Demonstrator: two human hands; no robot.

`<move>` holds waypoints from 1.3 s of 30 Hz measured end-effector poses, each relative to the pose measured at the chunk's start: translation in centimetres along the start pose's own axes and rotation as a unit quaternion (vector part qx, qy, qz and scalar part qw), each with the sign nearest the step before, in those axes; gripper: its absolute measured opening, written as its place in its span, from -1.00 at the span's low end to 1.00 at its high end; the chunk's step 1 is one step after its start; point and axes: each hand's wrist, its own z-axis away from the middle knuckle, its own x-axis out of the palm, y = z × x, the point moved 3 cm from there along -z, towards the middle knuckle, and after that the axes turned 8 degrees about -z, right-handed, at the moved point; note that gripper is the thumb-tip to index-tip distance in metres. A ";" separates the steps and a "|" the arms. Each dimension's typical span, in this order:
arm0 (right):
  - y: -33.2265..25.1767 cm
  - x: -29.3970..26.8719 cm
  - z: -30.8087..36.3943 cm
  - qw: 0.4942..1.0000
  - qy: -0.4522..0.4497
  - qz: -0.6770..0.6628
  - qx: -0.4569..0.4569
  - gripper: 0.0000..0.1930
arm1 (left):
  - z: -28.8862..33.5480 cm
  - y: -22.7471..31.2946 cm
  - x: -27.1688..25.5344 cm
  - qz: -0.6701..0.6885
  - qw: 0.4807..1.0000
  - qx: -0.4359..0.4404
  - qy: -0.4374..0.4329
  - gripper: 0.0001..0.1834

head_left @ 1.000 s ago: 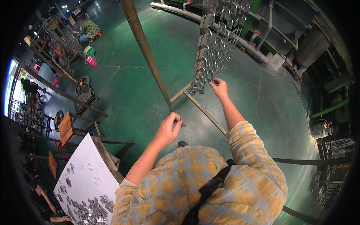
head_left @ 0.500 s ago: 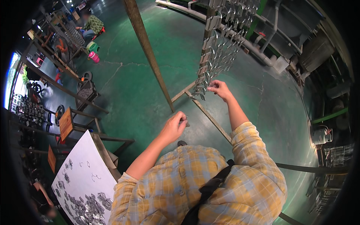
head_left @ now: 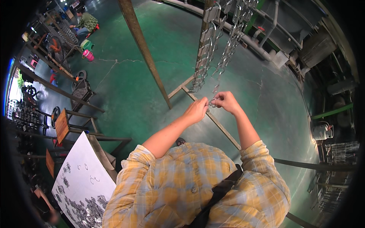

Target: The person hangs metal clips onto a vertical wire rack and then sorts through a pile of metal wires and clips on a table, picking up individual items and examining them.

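Note:
Strands of silvery metal hooks and flat pieces (head_left: 205,49) hang in front of me from above. One thinner strand (head_left: 216,88) runs down to where my two hands meet. My right hand (head_left: 227,102) pinches a small shiny metal hook (head_left: 213,103) at the bottom of this strand. Fingertips almost touching it, my left hand (head_left: 197,110) is closed in a pinch; what lies between its fingers is hidden. Down at the left, many small dark metal pieces (head_left: 85,211) lie in a loose heap on a white board (head_left: 85,159).
A metal frame has a slanting post (head_left: 146,53) and a low bar (head_left: 220,127) beneath my hands. A wooden stool (head_left: 62,127) and a black crate of small parts (head_left: 81,94) stand left. Pipes (head_left: 262,53) run far right. Another person (head_left: 86,23) sits at the far left.
My left hand has moved up and right to join the right hand. My right hand has come slightly down, now at a strand's lower end. The hanging strands have swung apart.

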 end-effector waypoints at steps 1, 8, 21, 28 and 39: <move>-0.2 0.1 0.3 1.000 0.010 0.005 0.002 -0.84 | 0.0 -0.2 0.2 -0.005 1.000 -0.009 -0.002 -0.85; 0.2 0.6 0.0 1.000 0.012 0.029 0.003 -0.83 | 0.3 -0.8 0.8 -0.008 1.000 -0.008 0.010 -0.86; 0.2 -0.7 -4.4 0.950 0.226 0.200 -0.075 -0.81 | 4.7 -5.3 0.0 -0.019 0.991 -0.123 0.049 -0.67; 2.5 -1.3 -6.9 0.947 0.246 0.177 -0.104 -0.60 | 13.9 -8.6 -2.5 0.012 0.964 -0.257 0.070 -0.70; 16.0 3.7 -5.1 0.943 -0.157 0.186 0.229 -0.64 | 33.1 -3.0 -5.1 0.089 0.855 -0.440 0.259 -0.82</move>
